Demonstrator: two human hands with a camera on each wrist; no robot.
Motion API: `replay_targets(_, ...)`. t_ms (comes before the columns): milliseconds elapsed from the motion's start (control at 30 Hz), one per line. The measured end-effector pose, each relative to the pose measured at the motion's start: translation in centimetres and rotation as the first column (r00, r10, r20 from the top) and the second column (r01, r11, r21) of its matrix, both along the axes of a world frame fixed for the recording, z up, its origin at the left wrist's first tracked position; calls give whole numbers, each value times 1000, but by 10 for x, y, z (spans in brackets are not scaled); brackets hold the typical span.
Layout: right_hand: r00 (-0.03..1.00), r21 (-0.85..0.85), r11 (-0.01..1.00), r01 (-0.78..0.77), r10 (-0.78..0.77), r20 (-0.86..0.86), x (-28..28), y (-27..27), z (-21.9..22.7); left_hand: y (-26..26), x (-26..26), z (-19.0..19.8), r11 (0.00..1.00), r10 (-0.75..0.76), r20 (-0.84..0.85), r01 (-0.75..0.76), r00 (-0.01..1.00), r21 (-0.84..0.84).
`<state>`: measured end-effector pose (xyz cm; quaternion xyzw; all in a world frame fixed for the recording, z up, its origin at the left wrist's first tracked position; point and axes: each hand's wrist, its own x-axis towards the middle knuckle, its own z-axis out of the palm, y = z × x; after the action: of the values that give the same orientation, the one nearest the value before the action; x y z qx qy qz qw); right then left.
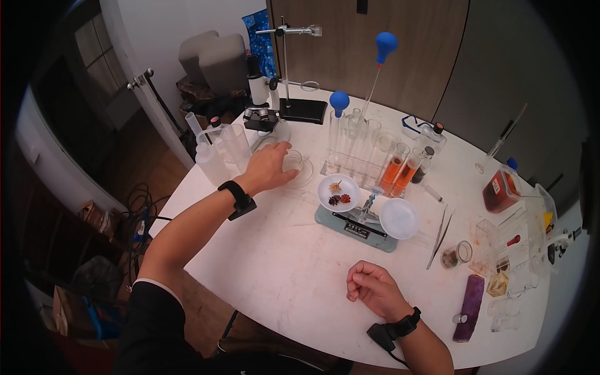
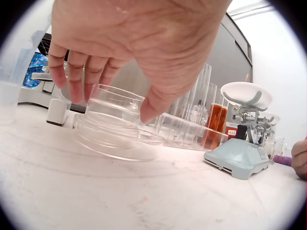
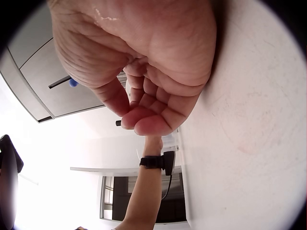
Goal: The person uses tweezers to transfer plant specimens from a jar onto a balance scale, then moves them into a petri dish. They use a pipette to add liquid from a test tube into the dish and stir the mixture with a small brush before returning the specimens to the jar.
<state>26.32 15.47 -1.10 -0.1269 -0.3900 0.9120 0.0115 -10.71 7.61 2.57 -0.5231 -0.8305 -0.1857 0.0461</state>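
Observation:
My left hand (image 1: 270, 167) reaches over a small glass dish (image 2: 115, 108), thumb at one side of its wall and fingers round the other. The dish stands on wider, flat clear glass dishes (image 2: 108, 141) on the white table. My right hand (image 1: 377, 290) rests on the table near its front edge, fingers loosely curled and holding nothing. Between and beyond the hands stands a pale green balance (image 1: 356, 230). Its left pan (image 1: 325, 199) carries small dark, red and tan dried bits, while the right pan (image 1: 399, 219) is bare.
Behind the balance, a rack (image 1: 350, 170) holds several tubes, some with orange liquid (image 1: 392, 170). Wash bottles (image 1: 215, 162) and a microscope (image 1: 259, 103) stand near my left hand. Tweezers (image 1: 440, 237), a glass jar (image 1: 451, 257) and a purple block (image 1: 469, 309) lie to the right.

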Motion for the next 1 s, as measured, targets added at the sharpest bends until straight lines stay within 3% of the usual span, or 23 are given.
replay_targets(400,1000,11,1000,-2,2,-4,0,0,-1,-9,6,15,996,41,65,-46,997,79)
replay_targets(633,1000,20,1000,-1,0,25,0,0,3,-62,49,27,982,-184,39,181,982,58)
replay_targets(833,1000,24,1000,11,-12,26,-1,-1,4,-92,104,22,962,-259,187,271,947,-39)
replay_targets(1000,999,55,998,19,-21,34,-2,-3,8,-98,123,10,935,-345,140,353,928,-32)
